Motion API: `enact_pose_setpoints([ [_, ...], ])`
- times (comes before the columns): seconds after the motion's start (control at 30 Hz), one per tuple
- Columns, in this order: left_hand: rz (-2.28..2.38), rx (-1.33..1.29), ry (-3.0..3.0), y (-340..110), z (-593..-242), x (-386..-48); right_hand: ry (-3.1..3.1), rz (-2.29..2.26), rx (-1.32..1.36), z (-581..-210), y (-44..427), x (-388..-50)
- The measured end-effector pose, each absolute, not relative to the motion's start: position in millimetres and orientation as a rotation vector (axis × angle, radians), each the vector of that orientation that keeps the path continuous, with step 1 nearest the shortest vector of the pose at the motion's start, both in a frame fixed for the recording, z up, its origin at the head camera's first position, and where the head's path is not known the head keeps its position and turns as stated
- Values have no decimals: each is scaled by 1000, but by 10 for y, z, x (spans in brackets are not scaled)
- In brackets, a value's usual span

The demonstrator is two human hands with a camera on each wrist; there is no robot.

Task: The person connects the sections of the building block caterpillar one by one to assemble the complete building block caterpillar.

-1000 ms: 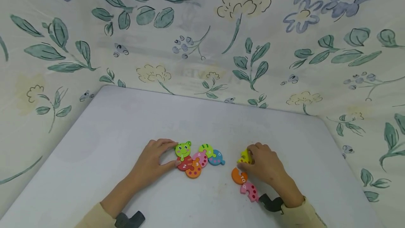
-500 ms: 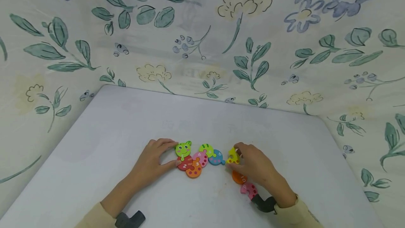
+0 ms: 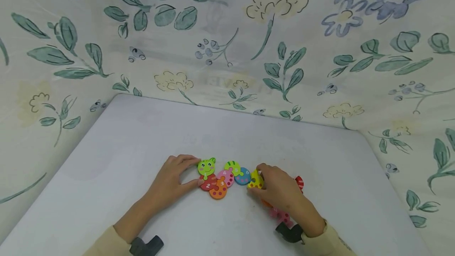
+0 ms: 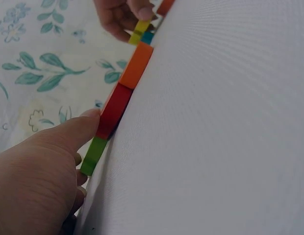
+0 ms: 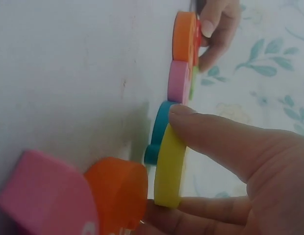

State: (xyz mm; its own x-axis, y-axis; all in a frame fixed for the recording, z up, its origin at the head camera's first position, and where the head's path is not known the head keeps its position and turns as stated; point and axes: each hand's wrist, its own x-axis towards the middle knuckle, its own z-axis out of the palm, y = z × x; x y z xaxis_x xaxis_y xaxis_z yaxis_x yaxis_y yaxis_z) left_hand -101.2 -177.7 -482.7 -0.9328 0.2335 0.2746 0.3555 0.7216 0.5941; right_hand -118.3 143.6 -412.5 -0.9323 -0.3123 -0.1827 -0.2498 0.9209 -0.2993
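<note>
My left hand [image 3: 174, 179] grips the head end of a number caterpillar puzzle, thumb on the red piece 2 [image 3: 207, 185] and fingers at the green smiling head [image 3: 206, 167]. Joined on from there run an orange piece 3 [image 3: 218, 191], a pink 4 [image 3: 225, 178], a green 5 [image 3: 232, 167] and a blue 6 [image 3: 243, 176]. A yellow puzzle piece [image 5: 170, 166] is pinched between thumb and fingers of my right hand [image 3: 281, 188]. In the right wrist view it sits slightly raised over the blue piece's knob [image 5: 152, 154]. Its number is hidden.
Loose pieces lie by the right hand, partly covered: an orange one [image 5: 117, 188], a pink one [image 5: 49, 191] and a red striped one [image 3: 300, 183]. All rest on a white table [image 3: 160, 129] backed by floral cloth [image 3: 220, 23]. Dark camera mounts [image 3: 146, 245] hang at both wrists.
My right hand has carried the yellow piece leftward to the blue piece's knob. The red striped piece has come into view behind it. My left hand keeps its place.
</note>
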Motion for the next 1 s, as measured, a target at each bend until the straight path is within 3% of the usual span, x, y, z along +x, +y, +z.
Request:
enact_pose_setpoints([
  [1.0,-1015,-455,-2776,-1788,-4785,-1025,2903,-202,-367,-4150,1383,-1290],
])
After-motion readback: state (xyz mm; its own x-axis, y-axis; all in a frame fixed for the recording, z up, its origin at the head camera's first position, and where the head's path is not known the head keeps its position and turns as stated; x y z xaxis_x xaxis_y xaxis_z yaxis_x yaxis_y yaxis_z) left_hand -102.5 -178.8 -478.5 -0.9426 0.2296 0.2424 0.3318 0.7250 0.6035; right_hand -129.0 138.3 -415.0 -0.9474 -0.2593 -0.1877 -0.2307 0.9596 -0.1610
